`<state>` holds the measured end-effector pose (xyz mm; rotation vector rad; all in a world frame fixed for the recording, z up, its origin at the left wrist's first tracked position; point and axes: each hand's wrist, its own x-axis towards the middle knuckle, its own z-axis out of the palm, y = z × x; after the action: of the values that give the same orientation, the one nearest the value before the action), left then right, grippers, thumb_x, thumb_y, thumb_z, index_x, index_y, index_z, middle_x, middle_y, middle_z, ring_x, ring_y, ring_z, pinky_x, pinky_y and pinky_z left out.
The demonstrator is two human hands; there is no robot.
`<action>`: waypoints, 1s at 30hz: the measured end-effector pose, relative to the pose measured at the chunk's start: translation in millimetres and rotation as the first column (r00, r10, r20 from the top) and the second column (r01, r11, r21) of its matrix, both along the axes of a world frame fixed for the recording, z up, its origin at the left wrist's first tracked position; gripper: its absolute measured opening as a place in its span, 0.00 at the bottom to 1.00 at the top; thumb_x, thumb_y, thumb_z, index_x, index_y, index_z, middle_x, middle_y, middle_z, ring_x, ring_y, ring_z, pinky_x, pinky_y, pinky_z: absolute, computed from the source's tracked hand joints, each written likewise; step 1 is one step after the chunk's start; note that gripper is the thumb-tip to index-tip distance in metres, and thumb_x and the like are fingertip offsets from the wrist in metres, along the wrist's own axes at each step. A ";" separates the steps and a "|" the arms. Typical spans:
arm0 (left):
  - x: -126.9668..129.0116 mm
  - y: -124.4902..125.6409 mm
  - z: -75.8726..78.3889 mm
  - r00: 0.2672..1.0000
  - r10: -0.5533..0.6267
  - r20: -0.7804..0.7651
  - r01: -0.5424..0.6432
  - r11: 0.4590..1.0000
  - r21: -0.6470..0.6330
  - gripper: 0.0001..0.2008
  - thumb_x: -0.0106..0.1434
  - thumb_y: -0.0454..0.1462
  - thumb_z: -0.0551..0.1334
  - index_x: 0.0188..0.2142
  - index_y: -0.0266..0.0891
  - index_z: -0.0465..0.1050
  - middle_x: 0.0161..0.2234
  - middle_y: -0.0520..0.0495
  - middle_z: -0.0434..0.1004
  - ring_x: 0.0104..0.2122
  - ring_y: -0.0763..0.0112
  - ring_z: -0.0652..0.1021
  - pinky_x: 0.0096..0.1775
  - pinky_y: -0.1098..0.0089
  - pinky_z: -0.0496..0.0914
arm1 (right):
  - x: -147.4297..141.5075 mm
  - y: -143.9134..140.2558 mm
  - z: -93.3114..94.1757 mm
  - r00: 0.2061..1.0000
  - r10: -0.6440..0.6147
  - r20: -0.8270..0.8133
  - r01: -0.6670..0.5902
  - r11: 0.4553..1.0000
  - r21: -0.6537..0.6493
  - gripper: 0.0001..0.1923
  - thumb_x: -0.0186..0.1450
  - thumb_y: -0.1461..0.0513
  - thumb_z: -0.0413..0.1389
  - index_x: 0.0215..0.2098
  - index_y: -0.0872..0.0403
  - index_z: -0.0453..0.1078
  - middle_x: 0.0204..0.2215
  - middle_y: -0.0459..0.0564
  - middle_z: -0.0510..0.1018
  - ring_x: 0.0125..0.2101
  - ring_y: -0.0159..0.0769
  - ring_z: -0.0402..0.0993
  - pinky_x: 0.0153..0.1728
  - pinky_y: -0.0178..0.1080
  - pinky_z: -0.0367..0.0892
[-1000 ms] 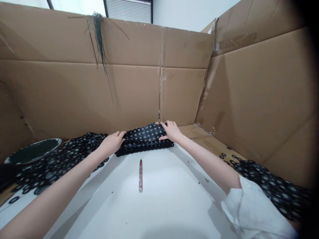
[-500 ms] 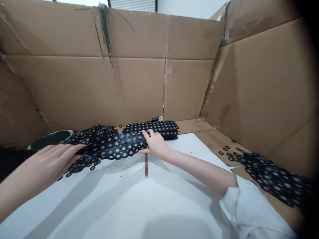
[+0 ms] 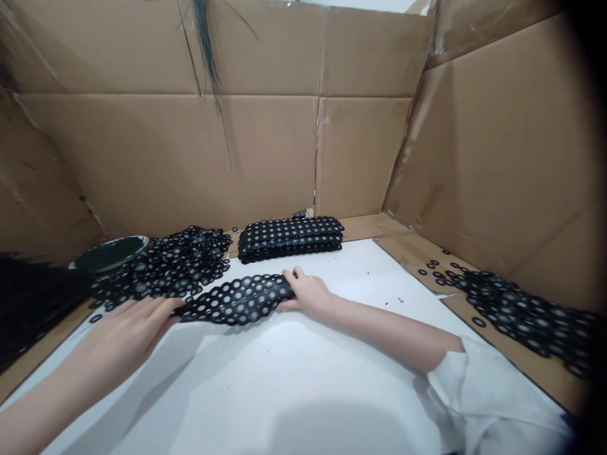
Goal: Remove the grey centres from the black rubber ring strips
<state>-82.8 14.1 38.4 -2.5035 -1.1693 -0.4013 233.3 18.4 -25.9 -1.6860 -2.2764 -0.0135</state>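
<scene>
The strip (image 3: 237, 299) is black, dotted with pale grey rings, like the black stack (image 3: 290, 237) and heap (image 3: 165, 265); the table (image 3: 294, 379) is white, the cardboard walls (image 3: 156, 151) brown, the dish (image 3: 110, 253) dark green, the sleeve (image 3: 488, 392) white

Two hands (image 3: 128, 322), one perforated strip (image 3: 237, 299), one stack (image 3: 290, 237), one bowl (image 3: 110, 253)

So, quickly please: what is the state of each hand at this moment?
Left hand: holding the left end of the black perforated sheet.
Right hand: holding the right end of the same sheet.
</scene>
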 end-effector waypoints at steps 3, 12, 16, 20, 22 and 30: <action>37.0 4.9 -15.3 0.991 -0.077 -0.112 0.080 0.997 0.020 0.15 0.63 0.41 0.47 0.39 0.37 0.68 0.34 0.44 0.74 0.32 0.60 0.73 0.34 0.62 0.64 | 37.0 -17.4 -0.2 0.990 -0.133 0.052 0.135 0.990 -0.034 0.38 0.50 0.41 0.52 0.52 0.52 0.53 0.42 0.57 0.64 0.31 0.43 0.71 0.29 0.41 0.64; 49.3 21.2 -53.2 0.973 -0.206 0.102 0.205 0.979 0.017 0.14 0.62 0.40 0.51 0.46 0.39 0.62 0.39 0.44 0.73 0.38 0.62 0.73 0.40 0.63 0.64 | 65.0 -37.5 -22.7 0.987 -0.152 -0.056 0.158 0.979 0.131 0.46 0.48 0.46 0.57 0.57 0.55 0.44 0.50 0.63 0.59 0.36 0.48 0.71 0.29 0.44 0.67; 41.0 24.3 -62.2 0.960 -0.235 0.155 0.240 0.971 -0.016 0.17 0.59 0.41 0.54 0.47 0.40 0.61 0.37 0.44 0.73 0.37 0.61 0.73 0.41 0.62 0.65 | 64.4 -38.9 -30.0 0.987 -0.111 -0.119 0.137 0.963 0.233 0.43 0.46 0.47 0.59 0.52 0.57 0.47 0.53 0.68 0.54 0.40 0.52 0.69 0.31 0.48 0.67; 40.1 25.0 -66.5 0.965 -0.182 0.188 0.197 0.979 -0.060 0.21 0.58 0.42 0.55 0.50 0.38 0.58 0.38 0.42 0.72 0.38 0.59 0.73 0.40 0.62 0.66 | 66.1 -42.7 -30.1 0.995 -0.090 -0.048 0.100 0.961 0.259 0.28 0.50 0.48 0.57 0.40 0.58 0.55 0.55 0.72 0.49 0.39 0.52 0.70 0.28 0.48 0.68; 40.3 24.7 -68.0 0.970 -0.111 0.217 0.137 0.984 -0.111 0.25 0.56 0.44 0.56 0.51 0.37 0.56 0.40 0.41 0.71 0.38 0.56 0.73 0.39 0.61 0.67 | 66.4 -43.8 -28.7 0.997 -0.076 0.010 0.071 0.960 0.271 0.24 0.52 0.48 0.56 0.35 0.58 0.58 0.56 0.73 0.48 0.41 0.53 0.69 0.29 0.49 0.68; 40.9 21.8 -75.3 0.961 -0.005 0.276 0.081 0.961 -0.265 0.28 0.56 0.46 0.55 0.54 0.42 0.50 0.45 0.40 0.67 0.43 0.55 0.71 0.41 0.57 0.67 | 68.3 -44.5 -28.2 0.999 0.030 0.019 -0.034 0.961 0.273 0.15 0.59 0.53 0.50 0.31 0.58 0.61 0.54 0.67 0.55 0.41 0.49 0.69 0.33 0.46 0.70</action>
<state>-41.9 35.9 -36.8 -2.7832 -1.3567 -0.6556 301.6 -26.1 -54.2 -1.5101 -2.1937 -0.3191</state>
